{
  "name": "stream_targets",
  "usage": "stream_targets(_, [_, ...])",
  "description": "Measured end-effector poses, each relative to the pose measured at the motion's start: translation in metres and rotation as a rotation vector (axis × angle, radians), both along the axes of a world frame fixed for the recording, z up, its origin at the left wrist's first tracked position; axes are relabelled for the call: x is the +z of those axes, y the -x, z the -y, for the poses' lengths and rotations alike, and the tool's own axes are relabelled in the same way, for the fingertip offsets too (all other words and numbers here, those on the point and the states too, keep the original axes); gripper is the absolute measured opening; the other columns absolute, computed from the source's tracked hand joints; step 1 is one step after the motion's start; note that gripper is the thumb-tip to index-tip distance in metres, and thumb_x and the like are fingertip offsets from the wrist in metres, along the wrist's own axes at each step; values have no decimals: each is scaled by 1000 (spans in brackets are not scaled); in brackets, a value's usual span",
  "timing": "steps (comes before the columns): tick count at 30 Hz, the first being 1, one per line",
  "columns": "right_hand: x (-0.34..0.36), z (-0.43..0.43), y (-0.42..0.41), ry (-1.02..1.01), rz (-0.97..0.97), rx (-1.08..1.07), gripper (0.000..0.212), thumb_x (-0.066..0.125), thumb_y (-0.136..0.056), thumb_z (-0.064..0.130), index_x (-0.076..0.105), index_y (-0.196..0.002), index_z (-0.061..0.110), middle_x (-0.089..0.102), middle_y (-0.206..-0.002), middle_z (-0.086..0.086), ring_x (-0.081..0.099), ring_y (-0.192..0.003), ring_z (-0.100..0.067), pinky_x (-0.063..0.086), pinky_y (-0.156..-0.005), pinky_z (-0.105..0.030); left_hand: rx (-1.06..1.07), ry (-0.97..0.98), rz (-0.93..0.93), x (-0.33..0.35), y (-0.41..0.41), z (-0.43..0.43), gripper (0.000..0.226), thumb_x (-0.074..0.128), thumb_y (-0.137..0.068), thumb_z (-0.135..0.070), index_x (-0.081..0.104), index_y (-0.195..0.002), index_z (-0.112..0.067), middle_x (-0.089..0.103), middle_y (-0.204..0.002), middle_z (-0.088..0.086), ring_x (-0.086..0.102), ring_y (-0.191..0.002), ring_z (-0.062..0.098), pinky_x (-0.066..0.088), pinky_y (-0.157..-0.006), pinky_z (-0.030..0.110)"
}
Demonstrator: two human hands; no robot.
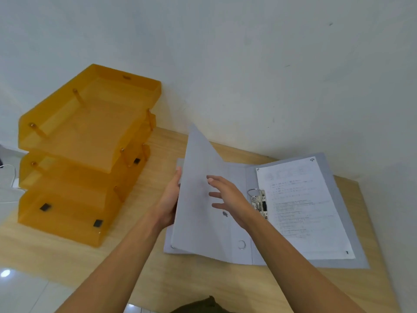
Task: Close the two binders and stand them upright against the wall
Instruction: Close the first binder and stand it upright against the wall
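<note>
A grey lever-arch binder (334, 240) lies open on the wooden table, its right half holding printed pages (302, 208) under a metal ring mechanism (259, 199). Its left cover (198, 199) is lifted partway off the table, tilted up toward the wall. My left hand (170, 199) grips that cover's left edge. My right hand (228, 197) hovers with fingers spread over the inside of the raised cover, near the spine. Only one binder is in view.
A stack of three orange translucent letter trays (85, 154) stands at the table's left, close to the binder. The white wall (248, 75) runs along the table's far edge. A white cable (11, 175) lies off the table at far left.
</note>
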State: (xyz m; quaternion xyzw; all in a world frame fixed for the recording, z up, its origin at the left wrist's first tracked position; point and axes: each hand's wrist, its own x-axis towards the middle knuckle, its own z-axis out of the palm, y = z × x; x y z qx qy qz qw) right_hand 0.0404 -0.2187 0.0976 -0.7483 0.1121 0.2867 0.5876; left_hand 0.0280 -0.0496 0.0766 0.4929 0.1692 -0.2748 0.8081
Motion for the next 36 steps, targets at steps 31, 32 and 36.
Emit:
stream_targets(31, [13, 180, 25, -29, 28, -142, 37, 65, -93, 6, 66, -129, 12, 74, -123, -8, 73, -109, -26, 58, -97, -45, 60, -654, -79, -73, 32, 90, 78, 59, -94, -50, 29, -156, -14, 39, -159, 9, 43, -140, 32, 35, -112, 47])
stream_targets(32, [4, 189, 25, 20, 35, -161, 39, 67, -91, 5, 66, -129, 11, 74, -123, -8, 73, -108, -26, 57, -98, -46, 54, -665, -88, -74, 33, 91, 70, 61, -93, -46, 39, -151, -13, 47, -152, 10, 51, -130, 31, 41, -106, 44])
stream_targets(36, [-27, 222, 29, 168, 4, -243, 43, 66, -88, 1, 59, -130, 9, 68, -127, -12, 68, -112, -31, 56, -98, -47, -1, -650, -93, -81, 43, 100, 56, 70, -89, -40, 55, -136, -13, 65, -132, 8, 65, -110, 24, 51, -95, 38])
